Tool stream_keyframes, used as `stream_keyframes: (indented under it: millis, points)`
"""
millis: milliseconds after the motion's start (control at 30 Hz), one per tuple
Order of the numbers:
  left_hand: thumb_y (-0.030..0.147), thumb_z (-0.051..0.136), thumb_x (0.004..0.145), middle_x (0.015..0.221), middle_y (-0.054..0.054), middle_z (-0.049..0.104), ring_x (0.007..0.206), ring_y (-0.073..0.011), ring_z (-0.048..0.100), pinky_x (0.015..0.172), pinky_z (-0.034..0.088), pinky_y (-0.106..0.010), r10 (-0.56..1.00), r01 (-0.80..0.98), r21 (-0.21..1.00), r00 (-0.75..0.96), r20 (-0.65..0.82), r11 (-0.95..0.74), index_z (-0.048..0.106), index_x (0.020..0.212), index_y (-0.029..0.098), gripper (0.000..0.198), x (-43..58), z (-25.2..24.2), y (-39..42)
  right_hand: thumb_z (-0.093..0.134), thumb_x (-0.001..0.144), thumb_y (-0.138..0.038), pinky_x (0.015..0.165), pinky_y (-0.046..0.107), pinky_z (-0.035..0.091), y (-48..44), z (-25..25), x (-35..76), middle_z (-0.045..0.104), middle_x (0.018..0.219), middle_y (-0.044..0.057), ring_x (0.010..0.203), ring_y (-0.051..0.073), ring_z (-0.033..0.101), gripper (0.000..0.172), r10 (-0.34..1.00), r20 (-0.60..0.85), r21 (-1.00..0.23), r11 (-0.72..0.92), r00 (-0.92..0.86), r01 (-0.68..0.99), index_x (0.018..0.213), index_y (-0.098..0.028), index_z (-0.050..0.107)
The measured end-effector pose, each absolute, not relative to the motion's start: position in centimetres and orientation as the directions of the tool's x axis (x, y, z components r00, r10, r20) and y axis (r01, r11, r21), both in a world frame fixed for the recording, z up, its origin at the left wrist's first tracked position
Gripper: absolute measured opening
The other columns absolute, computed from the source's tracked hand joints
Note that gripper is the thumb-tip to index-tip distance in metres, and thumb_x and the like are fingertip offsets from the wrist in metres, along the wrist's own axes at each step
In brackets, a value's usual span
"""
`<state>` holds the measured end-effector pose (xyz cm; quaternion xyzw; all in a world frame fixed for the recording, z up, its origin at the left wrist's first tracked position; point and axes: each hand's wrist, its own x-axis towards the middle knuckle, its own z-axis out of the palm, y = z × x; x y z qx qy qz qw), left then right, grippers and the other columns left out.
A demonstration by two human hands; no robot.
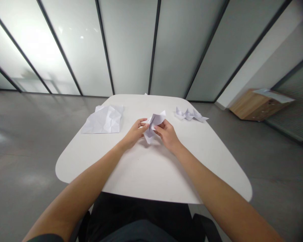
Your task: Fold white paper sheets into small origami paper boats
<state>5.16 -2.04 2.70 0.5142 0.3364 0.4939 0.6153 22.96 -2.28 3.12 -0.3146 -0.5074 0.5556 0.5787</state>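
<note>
A folded white paper piece [153,125] is held up over the middle of the table, its flaps partly spread. My left hand [135,132] pinches its left side between thumb and fingers. On the right side my right hand [167,133] grips the same paper, thumb in front and fingers partly hidden behind it. To the left lie creased, unfolded paper sheets [103,120]. Several folded paper boats [189,114] sit in a row at the right edge of the table.
The white table [151,178] has rounded corners and narrows toward the far end. Frosted glass panels [128,47] stand behind it. A wooden cabinet [257,106] is on the floor at the right. A chair armrest [204,225] shows beside my lap.
</note>
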Motion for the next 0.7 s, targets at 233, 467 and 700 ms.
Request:
stream_keyframes:
  millis: [233,467,700]
  points:
    - [0.055,0.076,0.084,0.113,-0.007,0.065,0.098,-0.0181,0.066,0.075,0.054,-0.027,0.951,-0.278,0.958,0.310,0.016,0.075,0.053,0.126,0.024,0.057,5.3,2.9,-2.3,0.079,0.077,-0.050,0.078,0.035,0.059,-2.8,3.0,22.3,0.067,0.098,0.002,0.092,0.020,0.066,0.039,0.975,0.111,-0.980,0.074,-0.192,-0.187,0.099,-0.023,0.063]
    - [0.055,0.081,0.078,0.092,0.002,0.058,0.068,-0.0100,0.060,0.059,0.045,-0.022,0.960,-0.105,0.986,0.234,0.151,-0.130,0.049,0.124,0.022,0.064,6.2,0.5,-1.4,0.080,0.076,-0.048,0.064,0.032,0.057,-2.6,1.5,21.5,0.064,0.098,0.001,0.079,0.018,0.064,0.044,0.987,0.066,-0.993,0.051,-0.143,-0.105,0.105,-0.024,0.058]
    - [0.049,0.087,0.072,0.094,0.000,0.061,0.075,-0.0118,0.062,0.067,0.047,-0.023,0.955,-0.138,0.979,0.235,0.179,-0.150,0.049,0.123,0.020,0.070,6.6,1.4,-2.0,0.086,0.066,-0.042,0.071,0.028,0.051,-2.6,2.5,21.8,0.062,0.079,-0.005,0.075,0.014,0.059,0.043,0.989,0.060,-0.984,0.036,-0.135,-0.172,0.096,-0.024,0.061]
